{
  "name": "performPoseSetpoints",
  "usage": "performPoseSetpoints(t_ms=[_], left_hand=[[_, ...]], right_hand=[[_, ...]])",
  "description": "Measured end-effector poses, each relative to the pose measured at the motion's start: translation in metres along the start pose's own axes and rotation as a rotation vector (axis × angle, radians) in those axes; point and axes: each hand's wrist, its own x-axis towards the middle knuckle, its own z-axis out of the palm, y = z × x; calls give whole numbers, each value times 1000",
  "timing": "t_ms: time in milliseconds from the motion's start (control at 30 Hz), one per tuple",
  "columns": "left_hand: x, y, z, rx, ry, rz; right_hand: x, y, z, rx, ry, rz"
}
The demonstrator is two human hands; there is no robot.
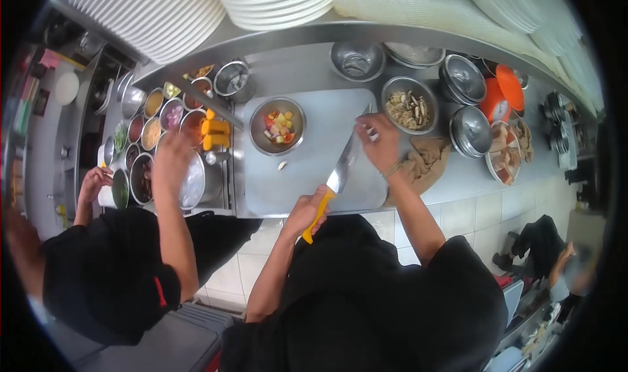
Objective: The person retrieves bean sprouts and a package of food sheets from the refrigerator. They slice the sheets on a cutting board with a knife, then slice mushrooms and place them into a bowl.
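Observation:
My left hand (306, 214) is wrapped round the yellow handle of a kitchen knife (343, 165), whose broad blade points up and away over the white cutting board (314, 182). My right hand (381, 142) is beside the blade's upper part, fingers pinched together; something small and pale shows at the fingertips, too small to name. A metal bowl (254, 142) of chopped red, yellow and white pieces stands on the board's left side. Just below it lies a small pale piece (282, 166), like a garlic clove. Right of my right hand is a metal bowl (433, 120) of sliced mushrooms.
A co-worker (111, 274) at left reaches over several metal containers (154, 131) of ingredients. Crumpled brown paper (428, 161) lies right of the board. Stacked bowls (471, 133) and an orange scale (495, 104) stand farther right. A shelf with stacked plates (275, 2) hangs above.

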Motion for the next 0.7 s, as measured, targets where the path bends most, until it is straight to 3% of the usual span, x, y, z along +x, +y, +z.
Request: performPoseSetpoints(t_ms=[133,200,267,500,533,600,633,700], left_hand=[[0,-20,-5,16,67,-47],[7,-28,-5,-45,55,-26],[13,-39,-8,-55,54,-11],[14,-45,-10,-122,64,-28],[15,-43,-10,-122,62,-23],[9,-37,-10,-102,81,-52],[4,-34,-11,-112,90,-53],[-7,-24,-11,-64,107,-56]], right_hand=[[-30,-7,82,-74,-640,-300],[-59,5,140,-123,-596,-517],[-65,8,170,-280,-700,-569],[-58,0,155,-320,-857,-444],[-54,0,147,-325,-854,-447],[-49,2,115,0,-404,-422],[-33,0,86,-109,-350,-347],[-3,13,33,-82,6,-173]])
